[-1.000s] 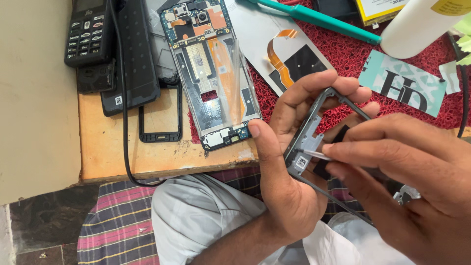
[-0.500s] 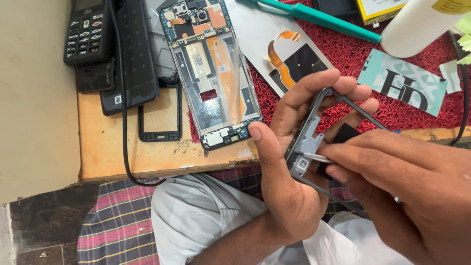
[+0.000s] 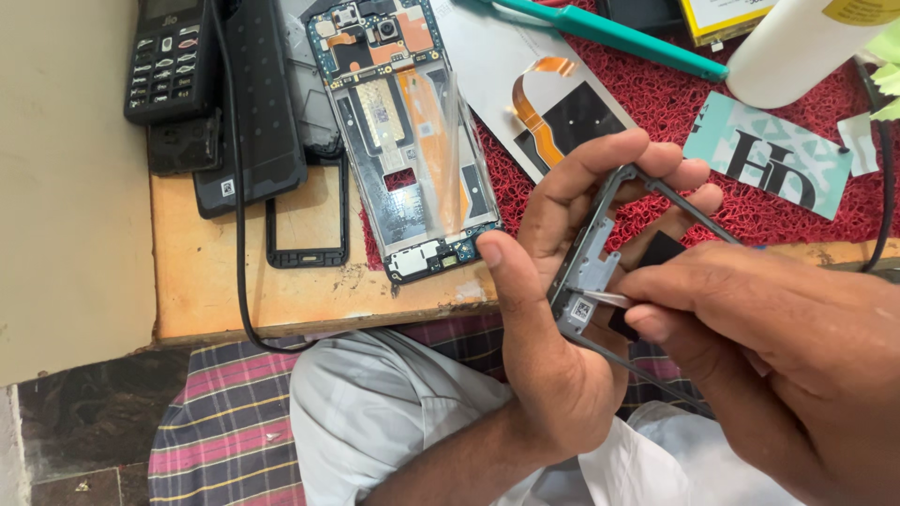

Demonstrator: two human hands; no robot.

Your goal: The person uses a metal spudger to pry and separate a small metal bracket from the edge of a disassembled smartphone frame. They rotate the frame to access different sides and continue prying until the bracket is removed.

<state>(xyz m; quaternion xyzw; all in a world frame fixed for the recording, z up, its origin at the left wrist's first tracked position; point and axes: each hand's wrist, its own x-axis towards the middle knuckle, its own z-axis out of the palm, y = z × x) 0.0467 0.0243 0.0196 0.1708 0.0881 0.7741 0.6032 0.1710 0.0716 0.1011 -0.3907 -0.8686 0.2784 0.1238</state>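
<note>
wooden bench edge and a red mat fill the background. at the centre, the left hand cradles a grey phone frame, fingers curled over its top rail, thumb braced on the near side. the right hand, from 4 o'clock, pinches thin metal tweezers narrowly, tips on a small white-labelled part inside the frame. this looks like prying or picking at that part; next calls for a steady frame and a light, shallow lift. at 10 o'clock an opened phone body lies flat; at 12 a teal tool; at 2 a white bottle.
</note>
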